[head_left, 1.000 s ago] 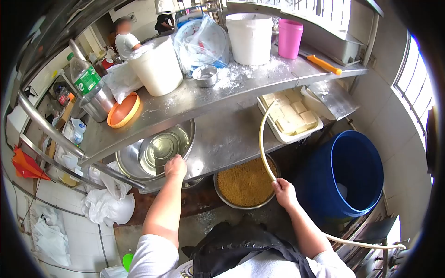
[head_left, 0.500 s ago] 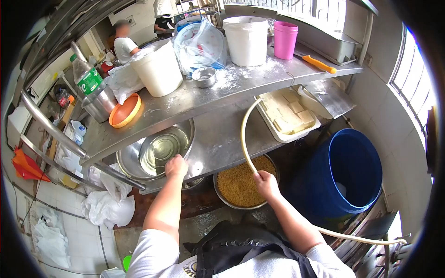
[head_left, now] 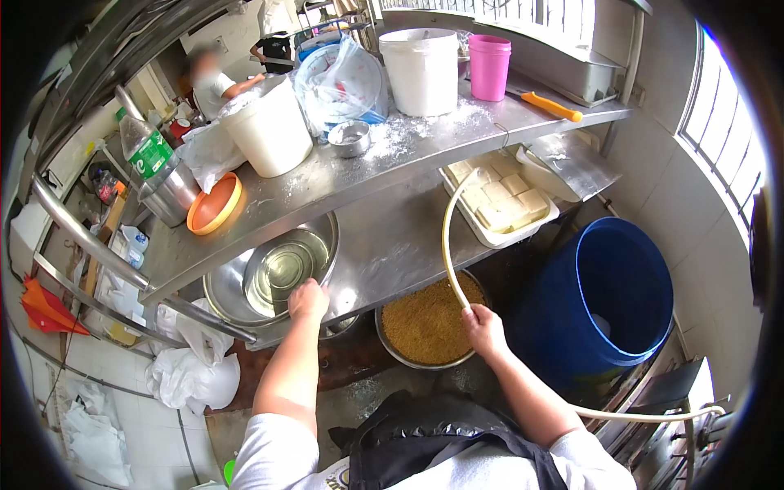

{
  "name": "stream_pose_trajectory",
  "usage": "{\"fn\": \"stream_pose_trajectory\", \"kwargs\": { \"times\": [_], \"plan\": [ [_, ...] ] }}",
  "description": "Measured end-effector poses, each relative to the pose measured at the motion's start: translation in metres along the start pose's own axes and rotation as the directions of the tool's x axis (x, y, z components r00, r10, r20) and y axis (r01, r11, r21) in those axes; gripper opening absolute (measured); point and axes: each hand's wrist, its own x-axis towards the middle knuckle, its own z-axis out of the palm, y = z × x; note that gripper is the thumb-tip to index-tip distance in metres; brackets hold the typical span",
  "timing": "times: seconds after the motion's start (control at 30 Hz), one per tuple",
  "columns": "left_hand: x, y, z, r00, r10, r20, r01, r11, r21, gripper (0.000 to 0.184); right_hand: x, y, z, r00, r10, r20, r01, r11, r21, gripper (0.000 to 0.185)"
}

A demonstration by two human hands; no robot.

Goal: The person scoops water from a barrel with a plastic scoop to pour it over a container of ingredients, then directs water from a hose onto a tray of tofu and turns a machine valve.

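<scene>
My right hand [head_left: 483, 328] is closed around a pale flexible hose [head_left: 448, 249]. The hose curves upward from my fist, its far end over a white tray [head_left: 506, 240] of pale, tofu-like blocks [head_left: 501, 200]. Behind my forearm the hose reappears and runs right to a pipe fitting. My left hand [head_left: 309, 300] is closed on the near rim of a wide metal basin [head_left: 222, 282] on the lower shelf. Clear yellowish liquid [head_left: 286, 265] lies in the basin. Below the shelf, between my hands, a round pan holds yellow-brown grains [head_left: 425, 327].
A blue barrel [head_left: 555, 327] stands at right. The steel upper shelf [head_left: 343, 184] carries white buckets [head_left: 418, 73], a pink bucket [head_left: 490, 69], an orange-handled knife [head_left: 551, 106] and a small metal bowl [head_left: 349, 139]. White bags [head_left: 192, 377] lie at left. Two people are in the background.
My right hand has moved slightly right with the hose, and the hose end has shifted from the tray's left edge to over the blocks. My left hand stays at the basin rim.
</scene>
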Motion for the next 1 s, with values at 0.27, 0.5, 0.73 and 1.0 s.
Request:
{"fn": "stream_pose_trajectory", "kwargs": {
  "times": [0.27,0.5,0.73,1.0],
  "plan": [
    [0.001,0.008,0.005,0.998,0.018,-0.056,-0.012,0.996,0.094,0.047,0.011,0.012,-0.009,0.997,0.066,0.049,-0.067,0.998,0.006,0.038],
    [0.003,0.007,0.012,0.992,0.039,-0.122,-0.025,0.993,0.114,0.042,-0.011,0.026,0.008,0.990,0.134,0.035,-0.137,0.984,0.112,0.042],
    [0.000,0.010,0.009,0.992,0.019,-0.124,-0.006,0.994,0.107,0.041,-0.014,0.023,0.012,0.989,0.132,0.066,-0.138,0.987,0.088,0.043],
    [-0.002,0.011,0.011,0.991,0.012,-0.135,0.001,0.995,0.101,0.043,0.034,-0.030,0.011,0.986,0.157,0.062,-0.162,0.982,0.092,0.042]
  ]
}}
